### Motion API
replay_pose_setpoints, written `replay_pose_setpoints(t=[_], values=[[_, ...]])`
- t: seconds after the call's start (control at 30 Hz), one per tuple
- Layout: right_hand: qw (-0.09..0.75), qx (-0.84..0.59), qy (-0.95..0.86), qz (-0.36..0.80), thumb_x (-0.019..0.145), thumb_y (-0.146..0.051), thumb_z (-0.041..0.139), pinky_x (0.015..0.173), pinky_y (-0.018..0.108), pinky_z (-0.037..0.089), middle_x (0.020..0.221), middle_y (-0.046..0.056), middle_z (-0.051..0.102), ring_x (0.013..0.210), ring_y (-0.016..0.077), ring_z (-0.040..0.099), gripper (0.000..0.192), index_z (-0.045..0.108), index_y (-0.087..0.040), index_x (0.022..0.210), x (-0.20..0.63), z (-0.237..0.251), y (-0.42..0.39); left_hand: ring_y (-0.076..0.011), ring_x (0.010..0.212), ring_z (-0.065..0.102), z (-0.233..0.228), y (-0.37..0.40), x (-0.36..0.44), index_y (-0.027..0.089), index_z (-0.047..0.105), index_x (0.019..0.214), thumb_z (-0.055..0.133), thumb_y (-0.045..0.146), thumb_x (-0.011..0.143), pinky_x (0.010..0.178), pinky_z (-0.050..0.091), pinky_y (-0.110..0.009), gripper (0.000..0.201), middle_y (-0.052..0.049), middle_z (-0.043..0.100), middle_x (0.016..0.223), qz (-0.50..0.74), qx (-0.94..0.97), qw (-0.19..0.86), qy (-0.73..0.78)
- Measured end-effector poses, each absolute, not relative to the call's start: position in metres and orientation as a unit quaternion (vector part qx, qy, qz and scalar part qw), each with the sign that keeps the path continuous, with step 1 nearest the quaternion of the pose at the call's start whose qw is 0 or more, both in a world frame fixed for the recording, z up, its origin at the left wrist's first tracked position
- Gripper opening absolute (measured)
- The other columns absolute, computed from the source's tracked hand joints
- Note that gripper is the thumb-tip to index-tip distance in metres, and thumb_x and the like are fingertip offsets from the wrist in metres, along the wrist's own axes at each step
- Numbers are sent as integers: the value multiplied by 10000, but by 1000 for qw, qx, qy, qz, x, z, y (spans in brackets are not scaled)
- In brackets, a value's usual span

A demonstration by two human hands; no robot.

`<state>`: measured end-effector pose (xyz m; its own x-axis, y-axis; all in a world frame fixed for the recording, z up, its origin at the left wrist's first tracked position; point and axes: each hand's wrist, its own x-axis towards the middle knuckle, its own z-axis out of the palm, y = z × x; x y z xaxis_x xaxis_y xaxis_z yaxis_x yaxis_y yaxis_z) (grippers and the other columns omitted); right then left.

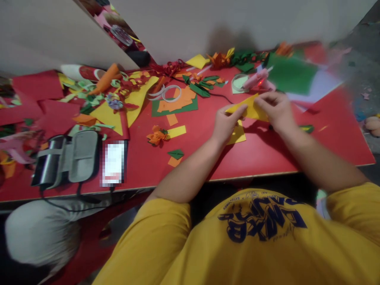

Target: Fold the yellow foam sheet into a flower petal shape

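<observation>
Head camera view, looking down over a yellow shirt (246,245) at a red counter (267,154) strewn with paper scraps. Right of centre, both hands hold a yellow paper piece (248,107) just above the counter: the left hand (227,123) pinches its near left tip between thumb and fingers, and the right hand (274,109) grips its right end, fingers curled over the top edge. The sheet looks thin and light, creased into a long triangle, so I'd judge it bends and tears easily and is best held at the edges and corners, as it is now. A second yellow piece (237,135) lies flat under the left hand. Behind the hands lies a pink glue gun (257,81) with a small red light, next to a roll of tape (239,82). At the centre left sit an orange paper flower (157,136) and a small green folded bit (176,153). At the lower left a grey case (67,158) lies open beside a phone (114,163).
</observation>
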<state>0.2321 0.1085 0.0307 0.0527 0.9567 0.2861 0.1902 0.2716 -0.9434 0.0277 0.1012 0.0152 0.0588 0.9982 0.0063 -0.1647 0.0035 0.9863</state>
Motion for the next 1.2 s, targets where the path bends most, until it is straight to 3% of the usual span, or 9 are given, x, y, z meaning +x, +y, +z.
replay_pose_setpoints(t=[0.17,0.33,0.7,0.97,1.1,1.2], values=[[558,-492,-559,367,1002,-443,946,847,351,688,941,29,842,908,201,796,236,860,-230,942,233,29,111,-111,708,733,15,106,27,207,850,834,1058,537,925,562,441,-215,400,-15,794,790,547,433,558,450],[576,-484,-513,414,993,-422,948,770,315,653,919,13,827,833,171,751,219,850,-243,911,230,27,113,-111,733,757,15,107,27,218,842,847,1039,499,956,565,438,-210,360,-7,789,803,562,407,542,473],[548,-484,-499,466,1003,-428,968,705,279,598,782,-10,675,769,145,696,351,755,-219,819,224,36,110,-111,752,751,9,112,23,242,792,886,1019,683,937,536,389,-215,499,-4,779,842,553,406,532,496],[543,-471,-507,476,993,-404,995,663,254,569,772,-25,683,707,117,632,360,744,-228,804,224,31,112,-137,896,808,7,116,20,260,791,968,992,701,960,607,483,-187,485,-13,834,959,569,390,538,485],[555,-463,-527,446,969,-520,1033,688,269,595,761,-32,666,732,129,649,440,731,-239,814,222,27,112,-163,886,832,10,105,26,238,816,1054,1097,671,839,699,588,-220,559,-30,874,1009,500,434,607,440],[574,-464,-520,430,942,-661,1034,722,281,623,783,-30,672,789,146,696,529,724,-247,827,220,23,112,-163,780,802,9,93,32,201,842,1025,1151,661,746,672,596,-248,620,-51,875,936,432,490,638,407]])
